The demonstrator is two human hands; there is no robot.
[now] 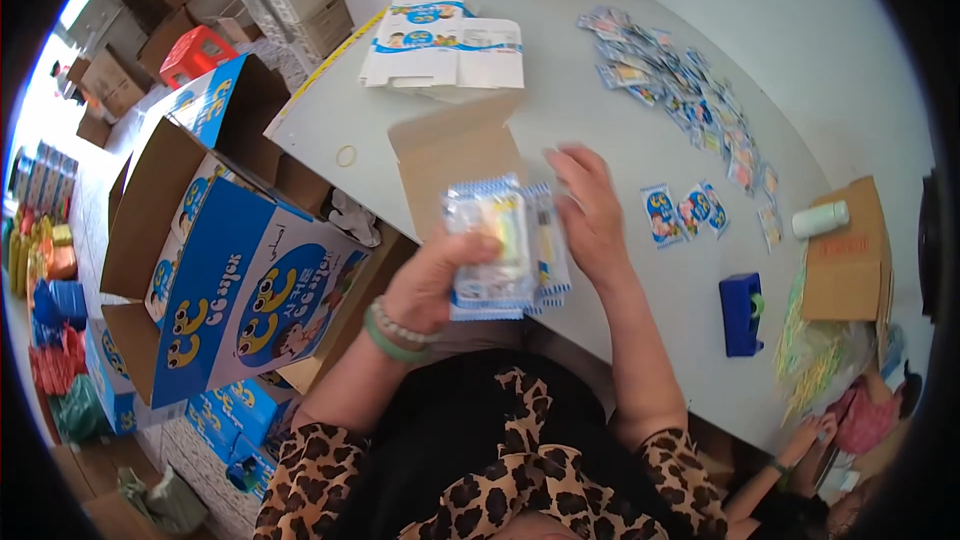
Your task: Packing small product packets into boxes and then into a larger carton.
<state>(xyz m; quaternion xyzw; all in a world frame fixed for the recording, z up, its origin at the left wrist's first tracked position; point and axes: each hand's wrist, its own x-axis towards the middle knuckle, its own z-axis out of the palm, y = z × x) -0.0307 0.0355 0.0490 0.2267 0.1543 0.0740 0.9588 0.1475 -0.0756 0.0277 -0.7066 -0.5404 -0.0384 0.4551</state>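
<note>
A stack of small blue-and-white packets [500, 285] with clear middles is gripped in my left hand [430, 280], thumb across the top packet. Just right of the stack is my right hand [590, 210], its fingers stretched out and slightly blurred; whether its thumb side touches the packets I cannot tell. Behind the stack an opened small carton [455, 155] shows its brown inside, partly covered by the packets and my left hand. Three loose packets [660, 217] lie on the table to the right of my right hand.
Flattened white-and-blue cartons [440, 55] lie at the back. A long heap of packets [670, 80] spreads along the far right. A blue tape dispenser [740, 315] and a brown box [845, 270] stand right. A large open carton [250, 290] is at left. Another person's hands [805, 440] show lower right.
</note>
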